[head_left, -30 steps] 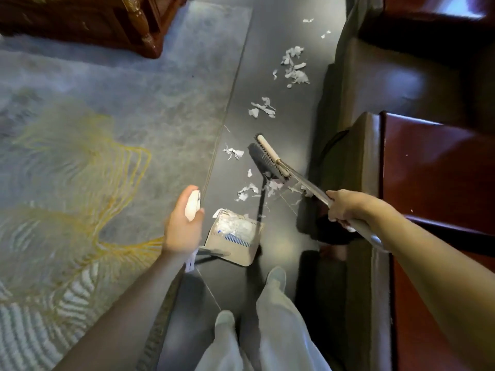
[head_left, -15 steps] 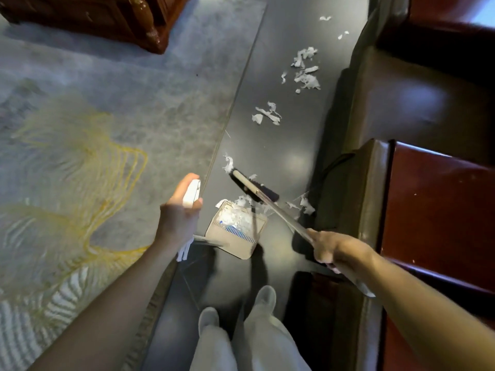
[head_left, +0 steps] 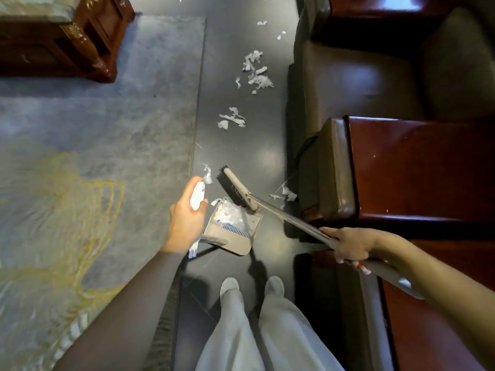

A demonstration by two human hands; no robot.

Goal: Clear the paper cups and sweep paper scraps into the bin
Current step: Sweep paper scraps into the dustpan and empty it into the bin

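Broom head (head_left: 235, 190) at dustpan (head_left: 237, 238) mouth

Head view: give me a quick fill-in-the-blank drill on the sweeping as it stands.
1. The right hand grips the long grey handle of the ____.
2. Its bristle head sits at the mouth of the ____, whose white handle the left hand holds.
3. Loose paper scraps lie farther along the dark floor, between the brown leather seat and the grey ____.

Missing words: broom; dustpan; rug.
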